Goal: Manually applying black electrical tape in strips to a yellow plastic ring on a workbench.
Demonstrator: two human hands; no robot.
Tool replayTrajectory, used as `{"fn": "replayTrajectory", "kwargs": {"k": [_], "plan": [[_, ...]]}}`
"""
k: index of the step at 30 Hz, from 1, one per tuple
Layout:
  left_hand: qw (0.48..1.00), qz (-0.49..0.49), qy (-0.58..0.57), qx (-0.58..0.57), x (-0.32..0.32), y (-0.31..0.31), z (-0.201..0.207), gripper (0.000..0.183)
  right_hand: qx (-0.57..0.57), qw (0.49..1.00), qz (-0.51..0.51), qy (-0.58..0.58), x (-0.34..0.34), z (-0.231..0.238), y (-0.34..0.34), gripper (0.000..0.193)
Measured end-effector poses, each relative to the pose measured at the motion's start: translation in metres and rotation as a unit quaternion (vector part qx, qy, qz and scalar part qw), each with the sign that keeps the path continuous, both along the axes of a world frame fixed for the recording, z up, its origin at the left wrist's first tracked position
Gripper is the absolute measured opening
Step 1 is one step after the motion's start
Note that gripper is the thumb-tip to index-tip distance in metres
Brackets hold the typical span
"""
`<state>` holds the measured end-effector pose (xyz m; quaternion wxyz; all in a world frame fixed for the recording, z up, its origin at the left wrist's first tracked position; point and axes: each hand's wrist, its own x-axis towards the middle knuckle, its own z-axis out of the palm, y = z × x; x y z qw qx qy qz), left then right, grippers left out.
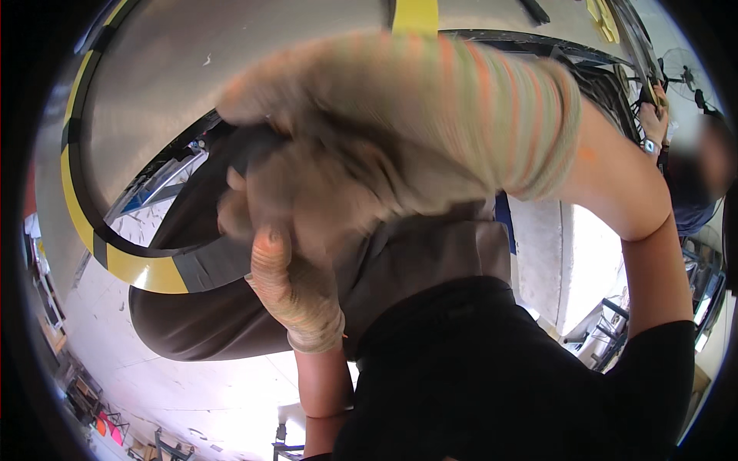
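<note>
Both my hands wear knitted work gloves and are close together over my lap, beside the worktable's curved edge. My right hand (330,84) reaches in from the right, its long striped cuff pulled up the forearm. Motion smears its fingers, so I cannot see whether they hold anything. Below it, my left hand (284,280) is raised with the thumb pointing up. Its other fingers look curled behind a blurred brownish mass (307,196). Whether this mass is loose cloth or part of the right glove, I cannot tell.
The grey metal worktable (154,69) curves round my front, its rim edged with yellow and black tape (142,269). A co-worker's hand (653,123) with a watch shows at the far right, near a fan (680,69). A dark narrow object (536,11) lies on the far tabletop.
</note>
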<state>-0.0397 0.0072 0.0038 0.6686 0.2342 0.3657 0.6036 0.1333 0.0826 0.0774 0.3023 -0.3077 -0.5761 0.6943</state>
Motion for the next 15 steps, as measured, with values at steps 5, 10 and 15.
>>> {"fn": "replayTrajectory", "kwargs": {"k": [5,10,15], "plan": [[0.994,0.032,-0.005,0.104,-0.021,0.021,-0.009,0.032,-0.382,0.921,0.054,-0.054,-0.003,0.032,-0.064,0.047],[0.993,0.010,-0.011,0.117,-0.024,0.021,-0.015,0.033,0.136,0.972,-0.028,-0.189,-0.005,-0.101,-0.045,0.042],[0.998,-0.002,-0.051,0.036,-0.031,0.009,-0.001,0.037,0.066,0.988,-0.062,0.127,-0.025,-0.140,0.005,0.056]]}}
